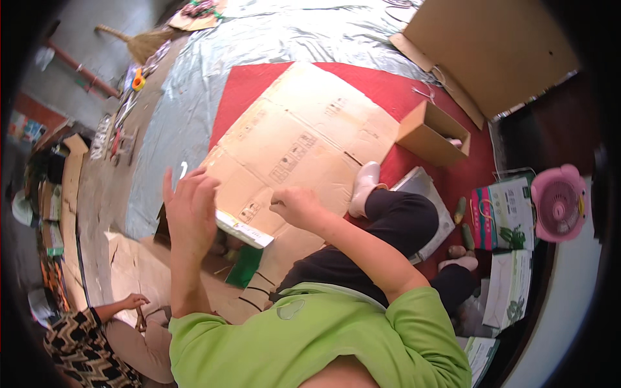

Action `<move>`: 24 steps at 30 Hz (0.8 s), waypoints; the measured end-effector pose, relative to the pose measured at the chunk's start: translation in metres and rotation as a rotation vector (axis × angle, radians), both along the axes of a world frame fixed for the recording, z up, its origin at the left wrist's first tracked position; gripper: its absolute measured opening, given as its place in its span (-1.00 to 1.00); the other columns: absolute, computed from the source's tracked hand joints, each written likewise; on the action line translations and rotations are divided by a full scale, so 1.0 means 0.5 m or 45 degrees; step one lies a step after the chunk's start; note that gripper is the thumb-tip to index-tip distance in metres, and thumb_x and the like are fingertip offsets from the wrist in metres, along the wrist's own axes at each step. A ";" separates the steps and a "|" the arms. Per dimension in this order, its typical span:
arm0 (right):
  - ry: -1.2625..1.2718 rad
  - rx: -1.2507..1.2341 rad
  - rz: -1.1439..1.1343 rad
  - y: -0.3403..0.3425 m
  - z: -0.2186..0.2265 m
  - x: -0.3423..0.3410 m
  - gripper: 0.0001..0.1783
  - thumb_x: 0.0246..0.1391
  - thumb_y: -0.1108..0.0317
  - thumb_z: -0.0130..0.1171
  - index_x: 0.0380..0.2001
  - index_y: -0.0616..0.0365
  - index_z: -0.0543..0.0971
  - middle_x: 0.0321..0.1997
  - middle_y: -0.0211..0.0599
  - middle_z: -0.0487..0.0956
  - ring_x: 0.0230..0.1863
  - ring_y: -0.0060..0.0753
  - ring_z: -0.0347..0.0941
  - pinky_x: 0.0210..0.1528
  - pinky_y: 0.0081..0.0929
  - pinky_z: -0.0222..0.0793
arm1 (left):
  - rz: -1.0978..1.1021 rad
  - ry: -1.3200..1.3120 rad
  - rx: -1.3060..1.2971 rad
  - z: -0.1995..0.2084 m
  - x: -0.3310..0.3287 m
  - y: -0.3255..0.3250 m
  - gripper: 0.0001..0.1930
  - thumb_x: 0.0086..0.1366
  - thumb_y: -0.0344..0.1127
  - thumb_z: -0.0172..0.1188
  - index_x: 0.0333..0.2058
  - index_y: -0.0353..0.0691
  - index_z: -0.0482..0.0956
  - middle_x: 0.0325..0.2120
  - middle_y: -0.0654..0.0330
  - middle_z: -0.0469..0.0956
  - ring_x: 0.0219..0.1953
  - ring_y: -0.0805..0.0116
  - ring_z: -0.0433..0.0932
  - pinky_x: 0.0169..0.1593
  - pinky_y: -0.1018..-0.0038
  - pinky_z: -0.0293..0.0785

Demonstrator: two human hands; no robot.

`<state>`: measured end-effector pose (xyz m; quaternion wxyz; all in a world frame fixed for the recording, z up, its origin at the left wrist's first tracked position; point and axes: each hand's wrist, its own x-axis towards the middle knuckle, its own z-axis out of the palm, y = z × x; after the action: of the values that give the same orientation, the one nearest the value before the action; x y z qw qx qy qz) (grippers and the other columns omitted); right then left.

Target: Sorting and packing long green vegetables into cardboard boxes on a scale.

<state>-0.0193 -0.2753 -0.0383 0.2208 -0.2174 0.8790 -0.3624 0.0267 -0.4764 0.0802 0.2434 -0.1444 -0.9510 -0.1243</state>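
Note:
My left hand [191, 207] is raised over the left edge of a flattened cardboard sheet [259, 155], its fingers up, slightly bent and apart, with nothing visible in it. A small curved white strip [184, 169] shows beside its fingertips; whether they touch is unclear. Above the sheet's near part, my right hand [297, 205] is closed with the fingers curled in. Whatever it may hold is hidden. Between and below the hands lies a box with a white printed edge [244, 229] and a green flap [246, 265]; part of it is behind my left hand.
An open cardboard box [427, 139] stands on the red mat [336, 68] at right. Beyond it leans a large cardboard panel [498, 52]. Cucumbers [467, 236], cartons [511, 210] and a pink fan [557, 204] are farther right. Another person [97, 343] sits at lower left.

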 end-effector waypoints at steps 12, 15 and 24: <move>0.330 -0.463 -0.675 0.338 0.174 0.006 -0.81 0.01 0.31 0.24 -0.33 0.18 0.63 -0.40 -0.12 0.63 -0.34 -0.26 0.59 -0.24 -0.38 0.45 | -1.169 0.069 1.529 0.221 0.118 0.536 -0.79 0.16 -0.12 0.28 -0.27 0.00 0.72 -0.29 0.15 0.59 -0.20 0.06 0.51 0.05 0.20 0.40; 0.367 -0.533 -0.864 0.426 0.225 0.036 -0.83 0.01 0.32 0.23 -0.35 0.18 0.63 -0.42 -0.13 0.62 -0.35 -0.24 0.58 -0.24 -0.37 0.44 | -1.300 0.017 1.352 0.220 0.125 0.584 -0.82 0.16 -0.18 0.26 -0.25 0.02 0.66 -0.31 0.15 0.57 -0.21 0.07 0.53 0.07 0.10 0.35; 0.532 -0.635 -1.306 0.674 0.203 0.170 -0.86 0.06 0.47 0.19 -0.30 0.25 0.63 -0.42 -0.36 0.62 -0.36 -0.62 0.51 -0.29 -0.62 0.40 | -1.564 -0.045 0.755 0.219 0.121 0.677 -0.77 0.18 -0.34 0.20 -0.18 0.08 0.46 -0.36 0.17 0.51 -0.24 0.10 0.57 0.14 -0.20 0.20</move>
<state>0.0658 0.0618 0.0633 -0.2170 0.1222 0.7850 -0.5672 0.0870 -0.1378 0.1898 0.1424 -0.5832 -0.6260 -0.4977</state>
